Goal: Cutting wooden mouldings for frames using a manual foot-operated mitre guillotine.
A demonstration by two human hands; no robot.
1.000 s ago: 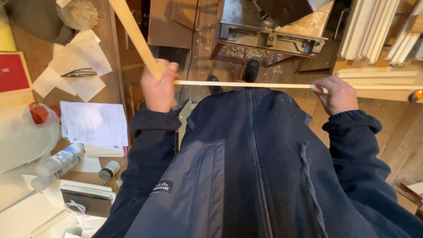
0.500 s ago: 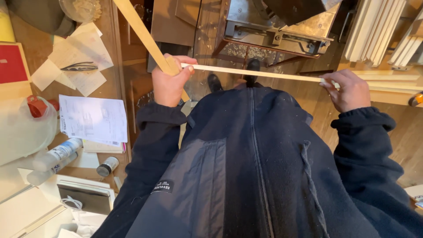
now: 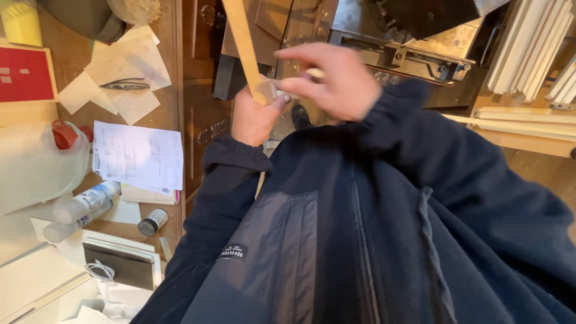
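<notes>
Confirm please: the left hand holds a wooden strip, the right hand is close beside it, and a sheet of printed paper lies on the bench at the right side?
Not quite. The head view shows the printed paper on the bench at the left side, not the right. The rest holds: the left hand holds the wooden strip, and the right hand is close beside it.

Loose papers (image 3: 139, 155), small jar (image 3: 152, 221), red box (image 3: 25, 74) — pale mouldings (image 3: 528, 48) opposite

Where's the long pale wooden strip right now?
Head view, upper centre: the long pale wooden strip runs from the top edge down into the left hand, which grips its lower end; the right hand is close beside it, above the dark jacket.
</notes>
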